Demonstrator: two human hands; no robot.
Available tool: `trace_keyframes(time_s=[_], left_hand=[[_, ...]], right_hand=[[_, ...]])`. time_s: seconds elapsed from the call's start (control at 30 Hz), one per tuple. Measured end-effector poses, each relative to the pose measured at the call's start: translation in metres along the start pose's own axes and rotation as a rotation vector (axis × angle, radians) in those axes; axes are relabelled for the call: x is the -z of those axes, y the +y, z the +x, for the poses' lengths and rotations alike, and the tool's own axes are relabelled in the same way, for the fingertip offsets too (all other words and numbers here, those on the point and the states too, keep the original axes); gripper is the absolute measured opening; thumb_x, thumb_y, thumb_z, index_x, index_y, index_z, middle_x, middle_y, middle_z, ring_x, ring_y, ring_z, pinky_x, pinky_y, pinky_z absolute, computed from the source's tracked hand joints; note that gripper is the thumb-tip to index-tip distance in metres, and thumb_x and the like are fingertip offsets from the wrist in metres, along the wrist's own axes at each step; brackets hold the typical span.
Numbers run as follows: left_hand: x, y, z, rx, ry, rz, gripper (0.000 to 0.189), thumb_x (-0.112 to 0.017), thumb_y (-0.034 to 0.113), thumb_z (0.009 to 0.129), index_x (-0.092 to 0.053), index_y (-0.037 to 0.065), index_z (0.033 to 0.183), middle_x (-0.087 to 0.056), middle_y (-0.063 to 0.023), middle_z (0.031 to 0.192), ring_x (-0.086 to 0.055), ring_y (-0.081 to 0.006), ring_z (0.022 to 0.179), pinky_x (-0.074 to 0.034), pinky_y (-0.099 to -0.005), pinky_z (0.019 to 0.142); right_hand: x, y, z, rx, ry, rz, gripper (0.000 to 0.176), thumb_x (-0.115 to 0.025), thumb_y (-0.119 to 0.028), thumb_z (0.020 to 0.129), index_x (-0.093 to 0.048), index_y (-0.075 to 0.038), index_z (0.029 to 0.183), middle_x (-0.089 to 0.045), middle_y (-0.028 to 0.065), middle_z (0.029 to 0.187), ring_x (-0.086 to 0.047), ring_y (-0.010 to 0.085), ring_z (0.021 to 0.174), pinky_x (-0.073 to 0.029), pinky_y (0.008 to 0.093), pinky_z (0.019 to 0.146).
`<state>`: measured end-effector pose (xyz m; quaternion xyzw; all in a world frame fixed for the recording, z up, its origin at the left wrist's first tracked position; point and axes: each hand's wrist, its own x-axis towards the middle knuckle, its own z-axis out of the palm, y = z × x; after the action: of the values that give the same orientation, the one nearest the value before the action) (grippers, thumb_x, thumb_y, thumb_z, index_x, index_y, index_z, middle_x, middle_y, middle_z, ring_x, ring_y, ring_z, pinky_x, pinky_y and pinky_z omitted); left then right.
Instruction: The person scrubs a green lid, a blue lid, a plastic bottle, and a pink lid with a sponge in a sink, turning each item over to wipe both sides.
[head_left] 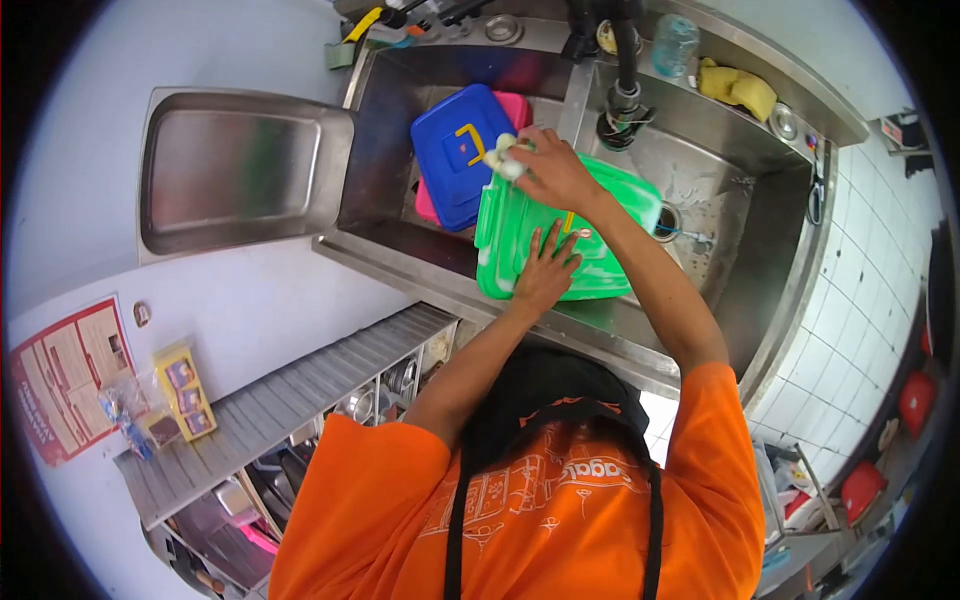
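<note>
A green plastic lid (505, 255), streaked with white suds, lies across the right sink basin. My left hand (546, 270) is flat on the lid with its fingers spread. Near the lid's upper left corner, my right hand (550, 168) grips a foamy, pale yellow-white sponge (504, 157), its exact shape partly covered by fingers and suds. Beside it in the left basin rests a blue lid (445, 160) with a yellow handle, on top of a pink lid or box (515, 108) that shows only at its edges.
A black faucet (622, 105) hangs over the right basin (715, 185). Behind it are a clear plastic container (675, 45) and a yellow cloth (738, 90). A steel tray (240, 170) stands at the left. Below runs a ribbed metal shelf (300, 400) above stored pans.
</note>
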<state>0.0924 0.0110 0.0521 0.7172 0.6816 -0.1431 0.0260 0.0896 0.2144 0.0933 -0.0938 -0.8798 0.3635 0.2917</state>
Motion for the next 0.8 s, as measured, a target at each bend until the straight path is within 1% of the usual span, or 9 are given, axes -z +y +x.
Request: trace_keyframes(time_s=[0.1, 0.2, 0.27, 0.37, 0.43, 0.53, 0.6, 0.7, 0.8], left_hand=[[-0.001, -0.006, -0.001, -0.033, 0.104, -0.197, 0.04, -0.063, 0.04, 0.085, -0.062, 0.021, 0.121, -0.036, -0.0049, 0.154, -0.015, -0.0406, 0.147, -0.009, -0.0624, 0.116], [-0.003, -0.008, 0.003, -0.036, 0.134, -0.235, 0.05, -0.067, 0.048, 0.08, -0.061, 0.024, 0.124, -0.036, -0.0033, 0.154, -0.015, -0.0377, 0.147, -0.01, -0.0629, 0.116], [-0.003, -0.01, 0.003, -0.038, 0.196, -0.335, 0.056, -0.066, 0.052, 0.079, -0.06, 0.026, 0.128, -0.036, 0.0005, 0.153, -0.015, -0.0334, 0.148, -0.01, -0.0671, 0.114], [-0.008, -0.013, 0.006, -0.111, 0.189, -0.347, 0.061, -0.066, 0.058, 0.078, -0.058, 0.029, 0.131, -0.036, 0.0048, 0.153, -0.016, -0.0303, 0.148, -0.009, -0.0724, 0.11], [-0.008, -0.013, 0.012, -0.111, 0.189, -0.328, 0.061, -0.065, 0.059, 0.078, -0.058, 0.029, 0.131, -0.036, 0.0061, 0.153, -0.017, -0.0301, 0.148, -0.008, -0.0742, 0.109], [-0.006, -0.015, 0.008, -0.102, 0.144, -0.268, 0.063, -0.059, 0.065, 0.08, -0.055, 0.032, 0.134, -0.035, 0.0081, 0.154, -0.017, -0.0298, 0.148, -0.007, -0.0754, 0.108], [-0.002, -0.018, 0.005, -0.104, 0.185, -0.368, 0.066, -0.055, 0.068, 0.081, -0.052, 0.034, 0.138, -0.035, 0.0097, 0.154, -0.016, -0.0309, 0.147, -0.008, -0.078, 0.105], [0.003, -0.022, 0.002, -0.042, 0.175, -0.359, 0.068, -0.053, 0.071, 0.082, -0.048, 0.036, 0.14, -0.035, 0.0104, 0.154, -0.017, -0.032, 0.147, -0.006, -0.0784, 0.105], [0.0, -0.037, -0.003, -0.071, 0.164, -0.347, 0.07, -0.051, 0.072, 0.081, -0.047, 0.037, 0.141, -0.034, 0.0118, 0.154, -0.014, -0.0301, 0.148, -0.003, -0.0784, 0.105]], right_hand=[[-0.012, -0.02, 0.013, -0.062, -0.205, -0.266, 0.04, -0.066, -0.03, 0.079, -0.062, -0.026, 0.119, -0.049, 0.0138, 0.125, -0.05, 0.0402, 0.113, -0.05, 0.057, 0.084], [-0.029, -0.008, 0.026, -0.038, -0.191, -0.259, 0.041, -0.067, -0.033, 0.079, -0.063, -0.025, 0.118, -0.049, 0.0135, 0.126, -0.049, 0.0408, 0.113, -0.051, 0.0593, 0.081], [-0.029, 0.001, 0.026, -0.115, -0.267, -0.254, 0.041, -0.067, -0.036, 0.078, -0.065, -0.026, 0.118, -0.047, 0.0148, 0.129, -0.048, 0.0417, 0.115, -0.051, 0.0579, 0.081], [-0.017, 0.032, 0.017, -0.268, -0.339, -0.287, 0.041, -0.065, -0.037, 0.079, -0.065, -0.023, 0.118, -0.055, 0.0178, 0.121, -0.052, 0.0422, 0.111, -0.052, 0.0543, 0.083], [-0.019, 0.057, 0.017, -0.421, -0.192, -0.207, 0.043, -0.063, -0.037, 0.079, -0.065, -0.017, 0.117, -0.063, 0.0208, 0.107, -0.059, 0.0415, 0.1, -0.052, 0.0505, 0.084], [-0.013, 0.076, 0.003, -0.367, -0.088, -0.165, 0.044, -0.062, -0.038, 0.08, -0.065, -0.01, 0.114, -0.067, 0.0222, 0.099, -0.064, 0.0411, 0.091, -0.051, 0.0499, 0.085], [0.001, 0.076, -0.022, -0.451, -0.151, -0.204, 0.042, -0.062, -0.039, 0.08, -0.066, -0.01, 0.109, -0.066, 0.0236, 0.106, -0.066, 0.0394, 0.094, -0.051, 0.049, 0.086], [0.013, 0.077, -0.051, -0.57, 0.018, -0.257, 0.04, -0.062, -0.04, 0.081, -0.068, -0.011, 0.108, -0.067, 0.0208, 0.107, -0.065, 0.0389, 0.098, -0.052, 0.0504, 0.086], [0.046, 0.078, -0.075, -0.798, -0.175, -0.46, 0.042, -0.062, -0.041, 0.081, -0.067, -0.014, 0.112, -0.067, 0.0177, 0.107, -0.064, 0.0385, 0.101, -0.052, 0.0528, 0.086]])
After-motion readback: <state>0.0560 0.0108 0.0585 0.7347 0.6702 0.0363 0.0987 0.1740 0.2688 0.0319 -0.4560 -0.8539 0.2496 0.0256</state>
